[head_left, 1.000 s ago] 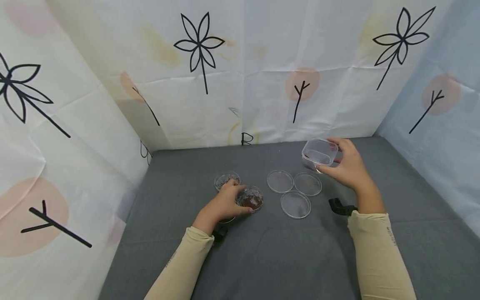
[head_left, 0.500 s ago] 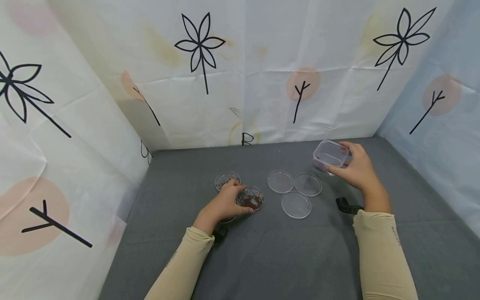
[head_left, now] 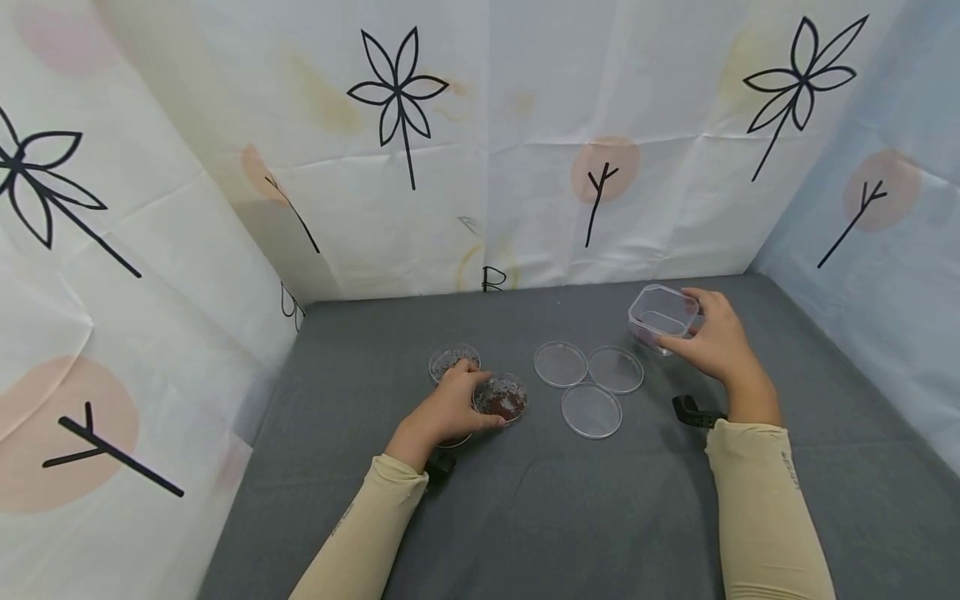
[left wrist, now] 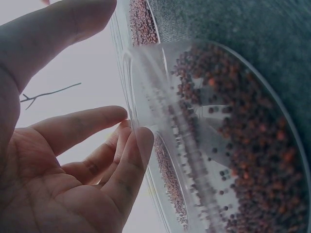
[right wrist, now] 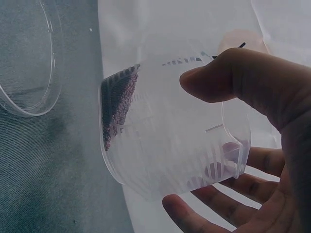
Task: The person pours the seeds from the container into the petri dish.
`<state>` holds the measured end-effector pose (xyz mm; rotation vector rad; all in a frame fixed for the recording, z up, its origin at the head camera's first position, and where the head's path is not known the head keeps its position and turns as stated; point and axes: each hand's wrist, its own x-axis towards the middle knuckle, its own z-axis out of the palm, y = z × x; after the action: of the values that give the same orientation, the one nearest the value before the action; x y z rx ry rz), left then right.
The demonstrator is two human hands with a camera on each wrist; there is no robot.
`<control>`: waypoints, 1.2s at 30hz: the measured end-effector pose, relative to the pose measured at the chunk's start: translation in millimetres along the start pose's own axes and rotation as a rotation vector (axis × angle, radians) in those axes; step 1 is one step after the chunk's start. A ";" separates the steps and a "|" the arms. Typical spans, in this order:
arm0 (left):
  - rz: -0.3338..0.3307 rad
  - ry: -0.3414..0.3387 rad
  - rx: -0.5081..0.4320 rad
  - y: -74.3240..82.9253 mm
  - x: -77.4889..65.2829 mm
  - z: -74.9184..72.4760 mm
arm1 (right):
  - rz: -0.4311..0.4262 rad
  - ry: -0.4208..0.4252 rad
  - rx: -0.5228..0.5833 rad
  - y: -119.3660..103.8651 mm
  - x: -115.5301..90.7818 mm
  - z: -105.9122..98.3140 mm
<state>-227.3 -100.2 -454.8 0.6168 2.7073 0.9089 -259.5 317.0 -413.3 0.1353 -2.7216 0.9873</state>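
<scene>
Toward the near side, left hand [head_left: 446, 404] among seed dishes [head_left: 526, 400], fingers loosely spread, thumb at one rim. Right of it, three clear discs [head_left: 592, 410] lie flat. Farther right, right hand [head_left: 708, 337] grips clear box [head_left: 642, 333], thumb opposite fingers, dark red seeds [right wrist: 127, 97] in one corner. White patterned curtain [head_left: 525, 192] behind.

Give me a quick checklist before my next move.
1. Right hand gripping the tub: ok.
2. Dark seeds in the tub: ok, gathered in one corner.
3. Left hand at a seed dish: ok, thumb by its rim.
4. Left hand's grip firm: cannot tell.
5. Clear dishes lying on the table: ok.
6. Every dish fully visible: not ok; left hand covers most of the near dish.
</scene>
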 end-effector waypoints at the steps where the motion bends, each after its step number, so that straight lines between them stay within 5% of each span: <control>1: 0.001 0.000 -0.001 -0.1 0.0 -0.1 | -0.001 -0.002 0.004 -0.6 -0.1 -0.2; 36: 0.014 0.009 0.006 -0.3 0.2 0.3 | -0.044 -0.017 0.030 -6.0 1.6 2.6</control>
<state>-227.4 -100.2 -455.2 0.6349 2.7177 0.9096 -260.5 310.7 -411.1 0.2088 -2.7072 1.0193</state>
